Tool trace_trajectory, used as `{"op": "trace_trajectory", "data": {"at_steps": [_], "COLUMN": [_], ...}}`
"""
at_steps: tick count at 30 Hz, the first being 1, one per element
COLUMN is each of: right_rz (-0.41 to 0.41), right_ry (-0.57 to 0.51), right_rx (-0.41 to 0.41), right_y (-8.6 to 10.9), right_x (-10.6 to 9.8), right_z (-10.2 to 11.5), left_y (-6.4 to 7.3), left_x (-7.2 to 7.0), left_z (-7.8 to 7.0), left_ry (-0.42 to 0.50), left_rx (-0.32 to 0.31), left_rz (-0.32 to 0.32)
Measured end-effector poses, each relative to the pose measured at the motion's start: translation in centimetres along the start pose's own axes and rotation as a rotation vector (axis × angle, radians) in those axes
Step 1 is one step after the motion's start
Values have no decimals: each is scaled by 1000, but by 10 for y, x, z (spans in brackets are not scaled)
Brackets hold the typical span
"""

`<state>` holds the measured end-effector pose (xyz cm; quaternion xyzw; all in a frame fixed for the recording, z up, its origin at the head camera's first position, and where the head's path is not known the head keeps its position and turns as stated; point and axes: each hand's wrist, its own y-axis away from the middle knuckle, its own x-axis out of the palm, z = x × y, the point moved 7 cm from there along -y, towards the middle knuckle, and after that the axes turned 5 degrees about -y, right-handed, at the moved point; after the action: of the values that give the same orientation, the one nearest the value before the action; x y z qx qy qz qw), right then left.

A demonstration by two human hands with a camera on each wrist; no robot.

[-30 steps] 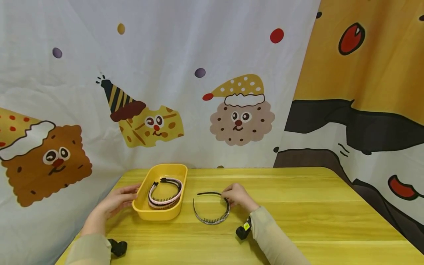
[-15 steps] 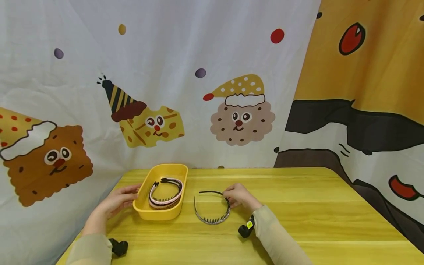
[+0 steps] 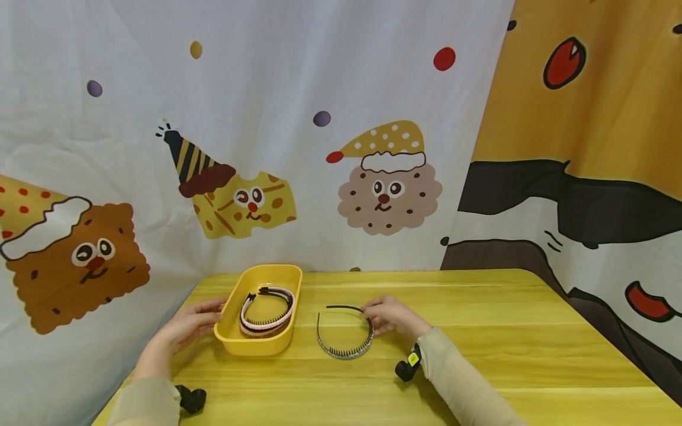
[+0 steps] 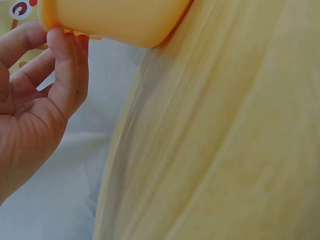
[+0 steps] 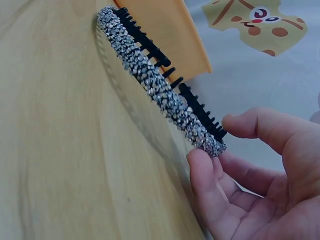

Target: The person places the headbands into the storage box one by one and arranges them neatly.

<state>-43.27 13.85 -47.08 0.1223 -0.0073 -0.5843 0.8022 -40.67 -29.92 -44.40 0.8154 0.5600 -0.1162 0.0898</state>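
Note:
My right hand [image 3: 393, 316] pinches a headband [image 3: 346, 354] between thumb and fingers on its right side. Close up in the right wrist view, the headband [image 5: 155, 87] is covered in silvery glitter stones and has black comb teeth on its inner side. It shows close over the table, with a curved shadow beside it. My left hand [image 3: 186, 324] touches the left wall of a yellow plastic basket [image 3: 256, 347], fingers fairly straight. In the left wrist view its fingertips meet the basket's rim [image 4: 115, 20]. Inside the basket lie several headbands, a pink one [image 3: 266, 325] on top.
Basket and headband are on a yellow wood-grain table [image 3: 479, 355]. Behind it hangs a white curtain [image 3: 298, 71] printed with cartoon biscuits and cheese. The table's left edge runs near my left forearm. A small black camera sits on each wrist.
My right hand has moved slightly to the right with the glitter headband, widening the gap to the basket. My left hand and the basket stay put.

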Motion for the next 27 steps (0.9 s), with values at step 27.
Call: {"op": "trace_trajectory", "data": {"at_steps": [27], "right_rz": [-20], "right_ry": [-102], "right_rx": [9], "right_y": [13], "right_x": [-21], "right_z": [8], "left_y": [1], "left_x": [0], "left_z": [0], "left_ry": [11], "left_rx": [-23], "left_rz": [-22]}}
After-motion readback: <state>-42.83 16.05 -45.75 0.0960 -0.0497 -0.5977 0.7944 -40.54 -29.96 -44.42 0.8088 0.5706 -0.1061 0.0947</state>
